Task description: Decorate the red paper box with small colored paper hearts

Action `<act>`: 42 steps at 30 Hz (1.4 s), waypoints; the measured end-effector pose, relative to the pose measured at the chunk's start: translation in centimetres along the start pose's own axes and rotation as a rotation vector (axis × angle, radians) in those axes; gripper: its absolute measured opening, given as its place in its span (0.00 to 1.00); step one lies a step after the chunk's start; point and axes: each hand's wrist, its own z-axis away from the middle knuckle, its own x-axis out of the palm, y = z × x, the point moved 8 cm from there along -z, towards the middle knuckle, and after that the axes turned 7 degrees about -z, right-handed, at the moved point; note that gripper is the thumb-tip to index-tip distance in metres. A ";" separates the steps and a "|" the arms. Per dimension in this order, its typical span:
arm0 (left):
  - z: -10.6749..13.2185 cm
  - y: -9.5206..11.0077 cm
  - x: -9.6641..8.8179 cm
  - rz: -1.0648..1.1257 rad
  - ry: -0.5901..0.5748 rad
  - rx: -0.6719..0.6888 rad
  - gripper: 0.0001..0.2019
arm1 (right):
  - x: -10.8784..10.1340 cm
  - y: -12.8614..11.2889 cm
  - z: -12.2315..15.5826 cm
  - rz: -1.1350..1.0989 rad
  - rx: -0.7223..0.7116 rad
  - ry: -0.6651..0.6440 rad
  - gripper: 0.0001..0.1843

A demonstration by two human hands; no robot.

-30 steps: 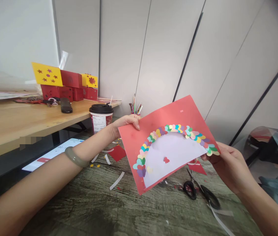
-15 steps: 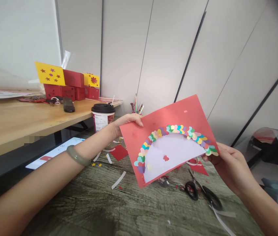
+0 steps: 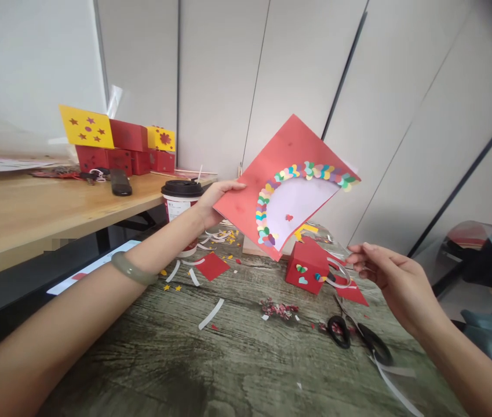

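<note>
My left hand (image 3: 221, 201) grips a red paper card (image 3: 267, 150) by its left corner, thumb on the front face. The card hangs tilted in the air above the table. A white half-circle bordered by overlapping multicoloured paper pieces covers its lower part, with a small red cut-out on the white. To the right, my right hand (image 3: 389, 278) is apart from the card, its fingers loosely curled with nothing in them. Close by its fingertips lie a roll of clear tape (image 3: 345, 277) and a red paper box (image 3: 306, 266) with small coloured hearts.
Black-handled scissors (image 3: 345, 330) lie at the right, beside white paper strips (image 3: 396, 388). Paper scraps (image 3: 278, 308) and a red square (image 3: 212, 266) are scattered on the table. A lidded cup (image 3: 179, 200) stands behind my left arm. Red and yellow boxes (image 3: 115, 142) sit on a wooden shelf.
My right hand has let go of the card's right edge and moved slightly away. My left hand has turned the card, its right side rising, so the red box beneath now shows.
</note>
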 end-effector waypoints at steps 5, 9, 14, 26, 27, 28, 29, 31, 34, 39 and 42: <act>-0.9 -1.5 -2.0 -0.092 0.152 -0.030 0.15 | -0.3 1.8 -0.9 0.191 -0.006 0.000 0.19; -1.0 -2.6 -2.8 -0.125 0.195 -0.071 0.12 | 1.0 3.9 -1.1 0.272 0.042 -0.133 0.22; -1.0 -3.0 -2.9 -0.161 0.195 -0.087 0.10 | 1.7 4.4 -1.0 0.404 0.034 -0.279 0.24; -0.3 -2.2 -1.7 -0.249 0.194 -0.049 0.07 | 4.2 2.3 0.6 0.799 -0.301 -0.412 0.19; -0.3 -2.2 -1.7 -0.252 0.195 -0.047 0.06 | 3.9 2.0 0.6 0.825 -0.294 -0.379 0.18; -0.4 -2.2 -1.7 -0.255 0.197 -0.045 0.06 | 3.5 1.8 0.5 0.847 -0.294 -0.343 0.17; -0.4 -2.2 -1.7 -0.257 0.198 -0.042 0.06 | 3.2 1.4 0.5 0.858 -0.302 -0.308 0.17; -0.4 -2.2 -1.7 -0.263 0.202 -0.036 0.06 | 2.9 0.9 0.4 0.849 -0.335 -0.260 0.18; -0.3 -2.0 -1.5 -0.278 0.203 -0.033 0.05 | 3.5 0.8 0.3 0.818 -0.389 -0.297 0.20; -0.1 -1.9 -1.3 -0.305 0.198 -0.032 0.05 | 3.8 1.6 0.4 0.892 -0.354 -0.356 0.16; -0.2 -1.9 -1.4 -0.311 0.185 -0.028 0.05 | 2.7 0.7 0.3 0.945 -0.331 -0.238 0.15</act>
